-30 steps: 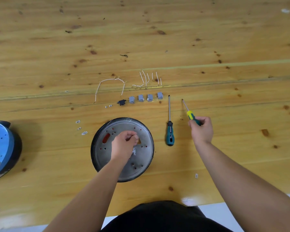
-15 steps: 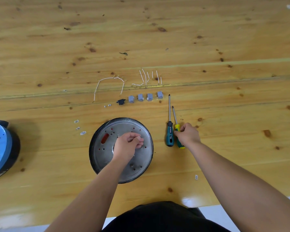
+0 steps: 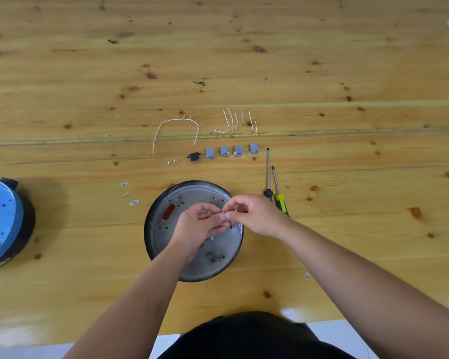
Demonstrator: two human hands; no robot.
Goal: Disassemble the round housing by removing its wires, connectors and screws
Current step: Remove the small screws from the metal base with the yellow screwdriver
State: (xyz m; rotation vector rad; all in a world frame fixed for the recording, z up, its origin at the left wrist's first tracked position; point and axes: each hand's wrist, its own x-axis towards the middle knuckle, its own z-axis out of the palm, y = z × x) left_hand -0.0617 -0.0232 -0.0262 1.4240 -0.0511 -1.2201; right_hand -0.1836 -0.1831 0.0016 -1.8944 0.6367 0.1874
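Observation:
The round housing point(image 3: 166, 229), a grey metal plate with holes in a black rim, lies on the wooden table in front of me. Both hands meet above its upper right part. My left hand point(image 3: 200, 226) has its fingers curled, and my right hand point(image 3: 254, 216) pinches a small white piece point(image 3: 236, 210) between the fingertips of both hands. Two screwdrivers lie side by side to the right: a teal-handled screwdriver point(image 3: 268, 174) and a yellow-green one point(image 3: 279, 193). White wires point(image 3: 176, 125) and grey connectors point(image 3: 230, 151) lie in rows behind the housing.
A blue and black round unit point(image 3: 3, 224) sits at the left edge. Small white clips point(image 3: 130, 194) lie left of the housing, tiny screws point(image 3: 173, 161) and a black switch point(image 3: 193, 156) behind it. One white bit point(image 3: 307, 275) lies near my right forearm.
My right hand laid the yellow-green screwdriver down beside the teal one and moved left over the housing, where it now meets my left hand.

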